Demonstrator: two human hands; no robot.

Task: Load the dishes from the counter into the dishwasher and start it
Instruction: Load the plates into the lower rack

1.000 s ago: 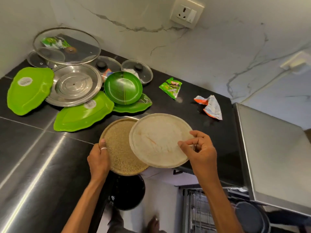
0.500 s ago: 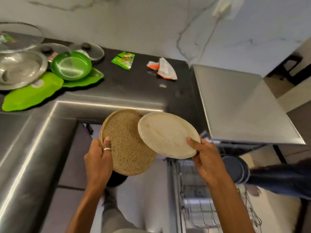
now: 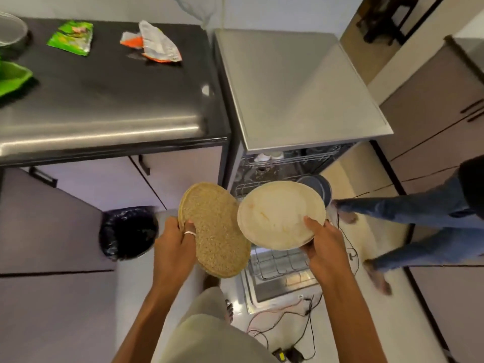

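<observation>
1. Half hiding the wire lower rack (image 3: 277, 263) of the open dishwasher (image 3: 296, 87) behind two round plates, holding both in the air above it, away from the counter (image 3: 104, 100).
2. Clamping the left hand (image 3: 174, 247) on the near rim of the brown plate (image 3: 214, 231), grainy, speckled and tilted; laying a ringed finger on its face.
3. Pinching the near rim of the cream plate (image 3: 280, 213) with the right hand (image 3: 324, 247); showing a smooth surface with faint orange stains.
4. Meeting rim to rim; touching or only overlapping, being hard to tell.
5. Covering most of the dark blue dishes (image 3: 318, 187) standing in the rack.
6. Blurring the upper rack (image 3: 288, 158), keeping its contents unclear.
7. Cutting off a green plate (image 3: 13, 77) and a glass lid (image 3: 10, 30) at the left border.
8. Lying crumpled on the glossy black counter: a green wrapper (image 3: 72, 38) and an orange-white wrapper (image 3: 154, 44).
</observation>
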